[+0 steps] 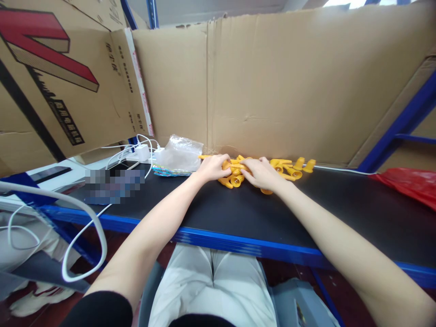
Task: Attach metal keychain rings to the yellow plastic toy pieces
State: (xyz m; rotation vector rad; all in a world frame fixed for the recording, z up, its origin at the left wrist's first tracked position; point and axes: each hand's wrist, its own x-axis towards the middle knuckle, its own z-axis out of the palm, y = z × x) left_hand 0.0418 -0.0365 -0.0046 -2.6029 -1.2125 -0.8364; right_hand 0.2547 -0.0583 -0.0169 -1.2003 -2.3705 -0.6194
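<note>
A pile of small yellow plastic pieces (237,181) lies on the black shelf top against the cardboard; several have hollow round ends, and some have finger-like prongs. My left hand (214,167) is at the pile's left side, its thumb and fingers closed on a yellow piece. On the right side, my right hand (261,174) curls over the pile with its fingers closed on yellow pieces. My fingers hide part of what they grip. Just right of that hand lie more yellow pieces (281,164), and two yellow cup-shaped pieces (299,164) stand upright.
Left of the pile lies a clear plastic bag (180,153) on colourful packaging (172,171). White chargers (142,153) and cables are farther left. A cardboard wall (289,86) closes off the back. A red plastic bag (410,184) lies at right; a blue rail (245,245) edges the front.
</note>
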